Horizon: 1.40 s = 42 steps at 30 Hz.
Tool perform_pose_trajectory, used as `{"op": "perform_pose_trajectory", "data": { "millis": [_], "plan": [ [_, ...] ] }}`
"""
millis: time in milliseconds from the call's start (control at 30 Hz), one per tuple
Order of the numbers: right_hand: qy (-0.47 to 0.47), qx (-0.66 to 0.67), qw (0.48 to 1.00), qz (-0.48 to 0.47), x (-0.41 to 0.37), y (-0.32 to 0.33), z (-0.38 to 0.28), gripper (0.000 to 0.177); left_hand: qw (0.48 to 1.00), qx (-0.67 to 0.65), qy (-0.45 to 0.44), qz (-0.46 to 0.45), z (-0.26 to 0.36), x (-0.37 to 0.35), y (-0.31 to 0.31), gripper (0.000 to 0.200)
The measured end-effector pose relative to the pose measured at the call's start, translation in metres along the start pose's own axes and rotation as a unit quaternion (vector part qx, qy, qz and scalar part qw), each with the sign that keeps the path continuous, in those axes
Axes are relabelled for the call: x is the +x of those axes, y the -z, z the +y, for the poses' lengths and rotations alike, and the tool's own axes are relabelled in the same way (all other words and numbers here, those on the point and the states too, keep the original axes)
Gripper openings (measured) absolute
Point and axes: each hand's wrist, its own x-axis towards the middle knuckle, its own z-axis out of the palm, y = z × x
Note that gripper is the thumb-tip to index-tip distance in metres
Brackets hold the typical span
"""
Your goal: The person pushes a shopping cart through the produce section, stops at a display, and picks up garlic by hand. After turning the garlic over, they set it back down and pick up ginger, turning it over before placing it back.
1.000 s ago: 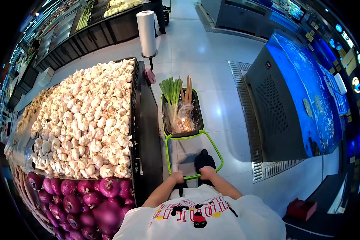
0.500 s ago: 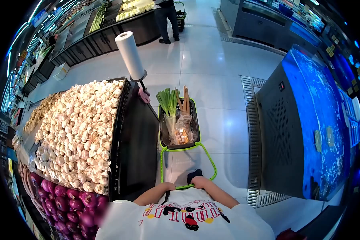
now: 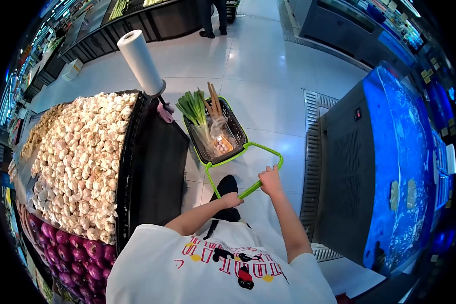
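Note:
My left hand (image 3: 231, 199) and my right hand (image 3: 270, 180) are closed on the long green pull handle (image 3: 250, 190) of a black shopping basket (image 3: 236, 121). The right grips near the handle's far corner, the left closer to my body. The basket sits on the floor ahead, turned at an angle. Inside it are leafy green stalks (image 3: 193, 106) in a clear bag, long brown root-like sticks (image 3: 214, 100) and a small wrapped pack (image 3: 221, 145) with an orange edge.
To the left stands a dark display with heaped garlic (image 3: 81, 157) and purple onions (image 3: 76, 253). A bag roll (image 3: 142, 66) rises at its corner. On the right are a floor grate (image 3: 311, 142) and a blue tank (image 3: 405, 162). A person (image 3: 213, 15) stands far ahead.
Both hands have moved forward from my body, the right farther out. The handle has swung right, and the basket has turned and shifted left in view. One dark shoe now shows more.

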Motion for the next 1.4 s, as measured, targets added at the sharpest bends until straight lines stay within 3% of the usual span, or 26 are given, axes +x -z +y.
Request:
{"op": "perform_pose_trajectory", "data": {
  "millis": [67, 133, 167, 267, 300, 333, 367, 400, 433, 467, 533, 600, 633, 667, 700, 733, 800, 867, 967, 1033, 1100, 1133, 1200, 1267, 1333, 1400],
  "plan": [
    [-0.021, -0.022, 0.999, 0.025, 0.011, 0.0, 0.024, 0.014, 1.0, -0.024, 0.015, 0.012, 0.028, 0.02, 0.004, 0.053],
    [-0.082, -0.013, 0.977, 0.198, 0.022, -0.011, 0.049, 0.027, 0.998, -0.008, 0.055, 0.042, 0.051, 0.05, 0.006, 0.052],
    [-0.075, -0.024, 0.977, 0.199, 0.028, -0.01, 0.059, 0.027, 0.998, 0.002, 0.038, 0.044, 0.053, 0.069, 0.004, 0.053],
    [-0.3, 0.169, 0.889, 0.303, 0.044, -0.02, 0.077, 0.035, 0.999, -0.025, 0.022, 0.026, 0.088, 0.098, 0.026, 0.056],
    [-0.355, 0.261, 0.833, 0.333, 0.058, -0.036, 0.087, 0.036, 0.998, -0.024, -0.002, 0.061, 0.09, 0.12, 0.027, 0.05],
    [-0.419, 0.531, 0.698, 0.235, 0.069, -0.039, 0.105, 0.034, 0.997, -0.039, 0.0, 0.072, 0.097, 0.136, 0.039, 0.05],
    [-0.446, 0.744, 0.486, 0.105, 0.083, -0.034, 0.12, 0.031, 0.995, -0.095, -0.007, 0.018, 0.105, 0.149, 0.053, 0.045],
    [-0.442, 0.744, 0.491, 0.099, 0.098, -0.033, 0.128, 0.031, 0.989, -0.145, -0.015, -0.039, 0.109, 0.161, 0.066, 0.041],
    [-0.4, 0.829, 0.377, 0.103, 0.11, -0.028, 0.13, 0.03, 0.973, -0.209, 0.016, -0.1, 0.115, 0.171, 0.08, 0.032],
    [-0.352, 0.895, 0.252, 0.107, 0.116, -0.021, 0.131, 0.029, 0.972, -0.212, 0.019, -0.101, 0.121, 0.175, 0.09, 0.032],
    [-0.369, 0.883, 0.263, 0.121, 0.142, -0.02, 0.139, 0.021, 0.938, -0.282, 0.05, -0.197, 0.122, 0.194, 0.105, 0.034],
    [-0.417, 0.761, 0.475, 0.146, 0.164, -0.02, 0.136, 0.015, 0.941, -0.3, 0.004, -0.158, 0.12, 0.202, 0.107, 0.033],
    [-0.412, 0.766, 0.472, 0.146, 0.172, -0.018, 0.132, 0.015, 0.937, -0.305, 0.016, -0.17, 0.119, 0.21, 0.105, 0.034],
    [-0.414, 0.736, 0.513, 0.156, 0.179, -0.012, 0.134, 0.01, 0.935, -0.309, 0.021, -0.175, 0.12, 0.223, 0.11, 0.034],
    [-0.417, 0.7, 0.555, 0.168, 0.183, -0.004, 0.14, 0.008, 0.919, -0.312, 0.006, -0.241, 0.12, 0.231, 0.116, 0.033],
    [-0.409, 0.699, 0.559, 0.175, 0.192, -0.001, 0.147, 0.008, 0.898, -0.315, -0.009, -0.307, 0.123, 0.233, 0.132, 0.032],
    [-0.4, 0.685, 0.597, 0.117, 0.204, 0.008, 0.165, 0.009, 0.944, -0.254, -0.023, -0.211, 0.146, 0.228, 0.149, 0.041],
    [-0.397, 0.666, 0.618, 0.13, 0.223, 0.018, 0.187, 0.009, 0.964, -0.209, -0.104, -0.127, 0.158, 0.238, 0.167, 0.045],
    [-0.381, 0.657, 0.639, 0.122, 0.258, 0.047, 0.211, 0.01, 0.91, -0.383, -0.1, -0.123, 0.172, 0.262, 0.185, 0.048],
    [-0.365, 0.659, 0.65, 0.098, 0.279, 0.057, 0.222, 0.009, 0.893, -0.413, -0.104, -0.148, 0.175, 0.281, 0.203, 0.041],
    [-0.366, 0.652, 0.648, 0.144, 0.307, 0.054, 0.237, 0.01, 0.885, -0.428, -0.114, -0.146, 0.187, 0.289, 0.23, 0.034],
    [-0.355, 0.654, 0.654, 0.136, 0.322, 0.058, 0.239, 0.01, 0.902, -0.395, -0.123, -0.121, 0.194, 0.287, 0.245, 0.034],
    [-0.395, 0.61, 0.649, 0.225, 0.339, 0.064, 0.241, 0.01, 0.912, -0.361, -0.162, -0.108, 0.197, 0.301, 0.259, 0.028],
    [-0.414, 0.615, 0.632, 0.225, 0.361, 0.074, 0.248, 0.007, 0.939, -0.132, -0.316, -0.035, 0.192, 0.326, 0.275, 0.023],
    [-0.388, 0.619, 0.652, 0.203, 0.381, 0.084, 0.252, 0.005, 0.928, -0.056, -0.369, 0.019, 0.188, 0.335, 0.29, 0.021],
    [-0.384, 0.639, 0.638, 0.194, 0.396, 0.114, 0.244, 0.006, 0.863, -0.106, -0.472, 0.146, 0.179, 0.365, 0.274, 0.033]
  ]
}}
